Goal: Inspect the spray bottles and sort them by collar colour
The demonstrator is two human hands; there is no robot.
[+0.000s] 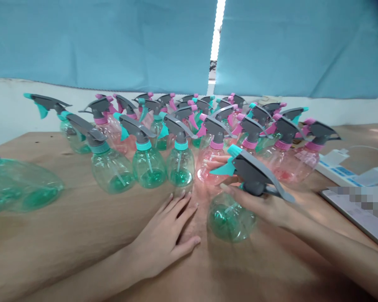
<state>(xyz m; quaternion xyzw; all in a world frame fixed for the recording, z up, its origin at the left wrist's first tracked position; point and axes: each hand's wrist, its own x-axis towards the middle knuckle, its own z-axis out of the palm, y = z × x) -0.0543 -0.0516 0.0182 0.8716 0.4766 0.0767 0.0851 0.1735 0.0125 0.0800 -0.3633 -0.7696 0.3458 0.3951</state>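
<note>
My right hand [255,201] is wrapped round the neck of a green spray bottle [231,222] with a grey and teal trigger head, its nozzle pointing left. The bottle tilts slightly over the table, and whether its base touches the wood I cannot tell. To its left, my left hand [166,235] lies flat on the table with fingers spread and nothing in them. Just beyond my left fingertips stands another green spray bottle [181,165]. A pink spray bottle [208,165] stands behind my right fingers, partly hidden by them.
Several more green and pink spray bottles crowd the back of the wooden table [91,243]. A green bottle without a visible trigger head [22,184] is at the left edge. On the right are a tablet-like device [355,209] and a white power strip [343,170]. A blue curtain [113,42] hangs behind.
</note>
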